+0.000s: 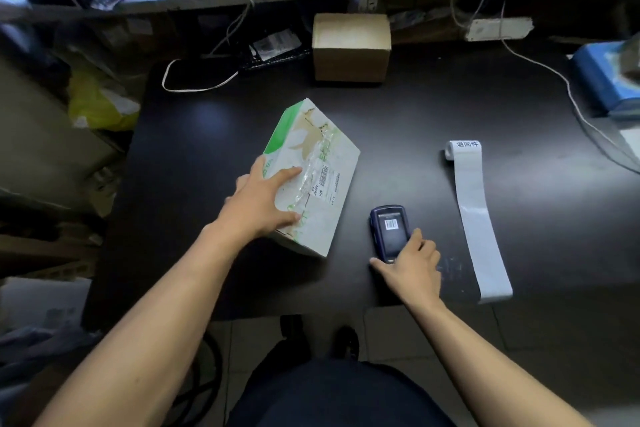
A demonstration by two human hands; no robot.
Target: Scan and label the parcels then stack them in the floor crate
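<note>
Here, both hands work on the black table (450, 107).

The left hand (258, 199) lies with spread, straight fingers on the green-and-white parcel (313, 177), whose label reads "MX"; the smaller print is too blurred. The right hand (412, 262) grips the handheld scanner (388, 230), a barcode on its screen. The label strip (476, 215) shows "退回件". A brown carton (351, 47) stands behind.

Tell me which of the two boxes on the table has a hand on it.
The green-and-white parcel, under the left hand. The plain brown box sits untouched at the table's far edge.
</note>
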